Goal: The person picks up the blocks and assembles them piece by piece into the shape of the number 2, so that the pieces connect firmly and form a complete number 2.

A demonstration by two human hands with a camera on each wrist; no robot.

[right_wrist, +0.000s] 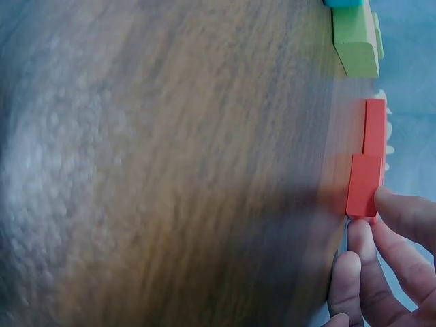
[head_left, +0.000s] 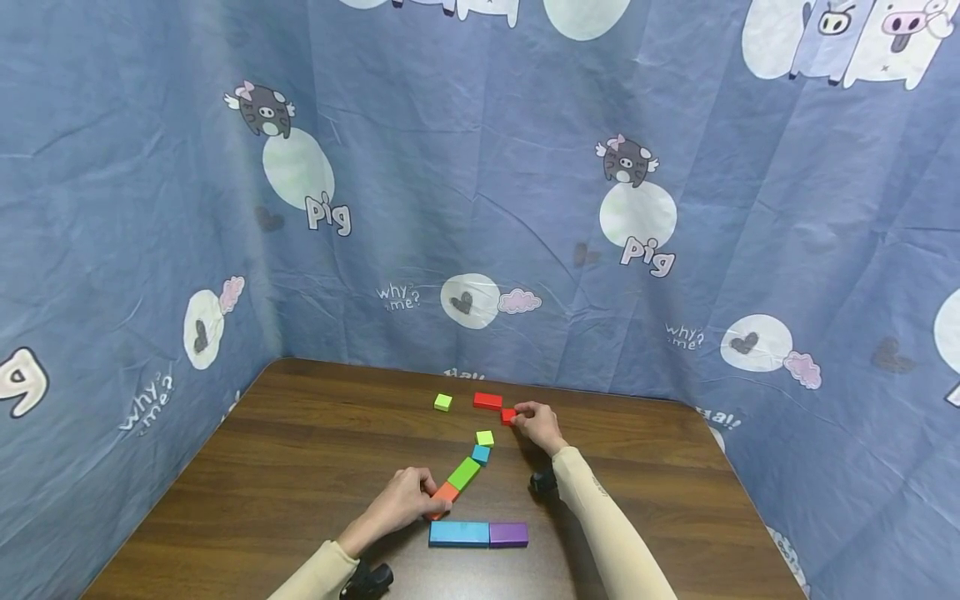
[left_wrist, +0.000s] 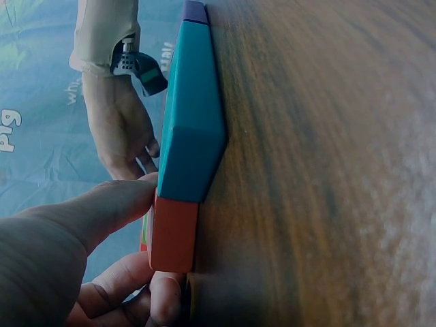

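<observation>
My left hand (head_left: 402,500) holds an orange block (head_left: 446,493) between thumb and fingers, down at the tabletop. A green block (head_left: 464,474) continues from its far end, followed by a small blue block (head_left: 481,455) and a yellow-green block (head_left: 485,438), making a slanting row. Farther back, my right hand (head_left: 542,427) pinches a small red block (head_left: 508,416). That block sits by the near right corner of a longer red block (head_left: 487,401). In the right wrist view, thumb and fingertips meet at one end of the small red block (right_wrist: 366,185).
Nearest me, a long blue block (head_left: 459,535) lies end to end with a purple block (head_left: 508,535). Another yellow-green block (head_left: 443,403) stands at the back, left of the red ones. A blue printed curtain (head_left: 480,208) hangs behind the brown wooden table (head_left: 300,450).
</observation>
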